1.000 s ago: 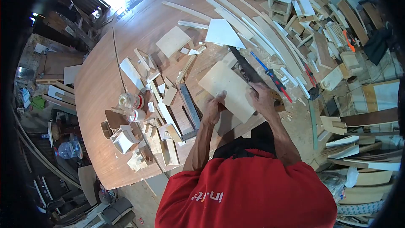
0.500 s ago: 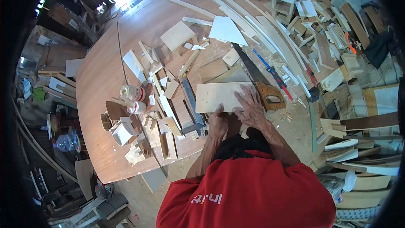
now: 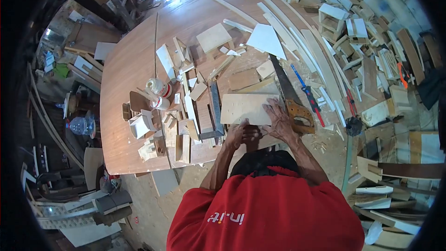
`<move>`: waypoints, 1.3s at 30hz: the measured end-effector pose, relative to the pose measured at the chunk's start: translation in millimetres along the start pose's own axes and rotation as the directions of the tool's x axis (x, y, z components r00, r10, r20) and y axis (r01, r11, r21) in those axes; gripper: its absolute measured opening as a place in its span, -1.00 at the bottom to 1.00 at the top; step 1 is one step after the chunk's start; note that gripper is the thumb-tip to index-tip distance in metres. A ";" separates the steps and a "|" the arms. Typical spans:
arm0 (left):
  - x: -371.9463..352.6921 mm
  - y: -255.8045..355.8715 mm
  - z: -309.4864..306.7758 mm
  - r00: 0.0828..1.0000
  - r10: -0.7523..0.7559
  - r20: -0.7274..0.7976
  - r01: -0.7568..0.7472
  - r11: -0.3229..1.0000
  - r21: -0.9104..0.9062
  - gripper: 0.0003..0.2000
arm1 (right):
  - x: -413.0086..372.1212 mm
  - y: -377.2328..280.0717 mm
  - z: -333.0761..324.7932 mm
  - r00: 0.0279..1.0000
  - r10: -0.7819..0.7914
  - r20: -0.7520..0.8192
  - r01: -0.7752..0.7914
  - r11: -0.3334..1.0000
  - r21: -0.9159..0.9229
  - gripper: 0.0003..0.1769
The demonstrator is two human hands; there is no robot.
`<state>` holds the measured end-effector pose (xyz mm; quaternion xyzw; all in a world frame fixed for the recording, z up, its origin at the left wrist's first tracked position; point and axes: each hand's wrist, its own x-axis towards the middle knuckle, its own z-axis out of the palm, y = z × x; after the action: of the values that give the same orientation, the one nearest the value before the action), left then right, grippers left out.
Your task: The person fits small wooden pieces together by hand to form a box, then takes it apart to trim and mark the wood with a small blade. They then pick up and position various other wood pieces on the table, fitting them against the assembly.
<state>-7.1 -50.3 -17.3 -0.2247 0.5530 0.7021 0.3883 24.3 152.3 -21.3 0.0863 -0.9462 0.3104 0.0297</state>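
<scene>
A pale rectangular wooden board [image 3: 237,107] with small marks on its face lies in front of me near the table's edge. My left hand [image 3: 240,135] is closed on its near edge, thumb on top and the other fingers curled at the edge. My right hand [image 3: 279,120] lies over the board's right end with its fingers spread on the surface. Just right of that hand is a handsaw [image 3: 301,116] with a wooden handle, its dark blade pointing away. To the left of the board sits a dark metal square [image 3: 217,111]. Other flat wood pieces [image 3: 244,79] lie behind the board.
Wood offcuts [image 3: 183,146] and glue-smeared containers [image 3: 159,88] stand on the left of the brown table [image 3: 125,69]. A blue-and-red tool [image 3: 307,94] lies beyond the saw. Long strips [image 3: 288,32] run along the right, with piled wood [image 3: 357,56] beyond.
The view has shifted, so the table appears turned and moved to the right. The board sits a little nearer the left hand's fingers, which now show more below its edge. Both hands stay on it.
</scene>
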 end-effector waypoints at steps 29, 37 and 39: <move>86.8 174.4 37.5 0.638 0.583 0.503 -0.500 -0.182 0.846 -0.78 | 36.5 5.7 -19.7 0.954 0.080 -0.288 -0.038 0.988 0.148 -0.28; 78.8 152.4 55.7 0.728 0.372 0.576 -0.685 0.410 0.602 -0.67 | 102.0 30.4 -46.5 0.879 0.102 -0.465 -0.096 0.995 0.037 -0.40; 84.2 144.2 52.0 0.753 0.380 0.537 -0.647 0.577 0.499 -0.67 | 97.3 42.5 -49.2 0.815 0.355 -0.457 -0.140 0.888 0.438 -0.48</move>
<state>-165.9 11.6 21.8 0.2383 0.7201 0.5718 0.3126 -79.0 201.1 4.2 -0.1241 -0.8247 0.5024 0.2282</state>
